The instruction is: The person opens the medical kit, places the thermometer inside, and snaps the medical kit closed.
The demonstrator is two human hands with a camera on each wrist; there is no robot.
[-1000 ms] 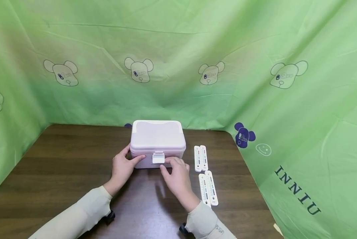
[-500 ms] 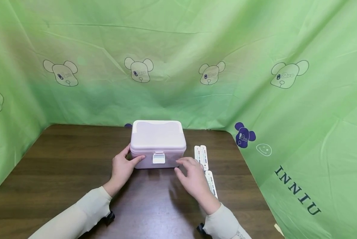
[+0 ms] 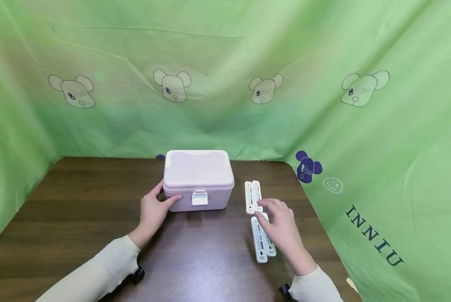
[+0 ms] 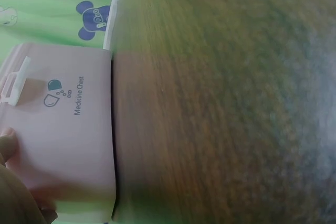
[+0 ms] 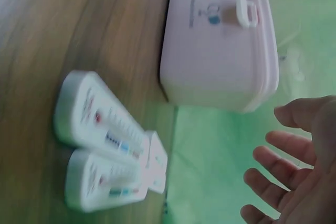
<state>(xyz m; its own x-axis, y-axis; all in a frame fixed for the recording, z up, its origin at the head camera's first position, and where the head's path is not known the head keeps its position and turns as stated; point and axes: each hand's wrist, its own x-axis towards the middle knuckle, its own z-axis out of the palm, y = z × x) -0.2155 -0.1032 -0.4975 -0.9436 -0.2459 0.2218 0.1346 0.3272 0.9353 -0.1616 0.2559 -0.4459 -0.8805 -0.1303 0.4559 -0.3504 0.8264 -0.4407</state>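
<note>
Head view: your left hand (image 3: 153, 212) grips the pale pink medicine chest (image 3: 199, 180) at its near left corner, thumb on the front and fingers around the side, a hold that likely steadies it against sliding on the wooden table (image 3: 97, 201). The chest sits toward the far edge, its front turned your way, probably to keep the latch (image 3: 200, 199) within reach; the lid (image 3: 199, 165) rests down on the body. To its right, four white strips (image 3: 259, 241) marked like thermometers lie face up, two by two, one pair beyond the other, seemingly laid there to suit your right side. Your right hand (image 3: 282, 220) hangs over them, thumb and fingers moderately parted, nothing seen between.

Left wrist view: your thumb (image 4: 8, 145) presses the chest's front beside the latch, which juts out from the face, perhaps unfastened. The hold leaves the "Medicine Chest" lettering (image 4: 79, 95) in plain sight. What the fingers do behind is mostly hidden.

Right wrist view: your right palm is bare, its fingers (image 5: 278, 166) loosely bent and spread apart, well clear of the chest. The strips look apart from your hand here, their printed faces upward, presumably for easy reading.
</note>
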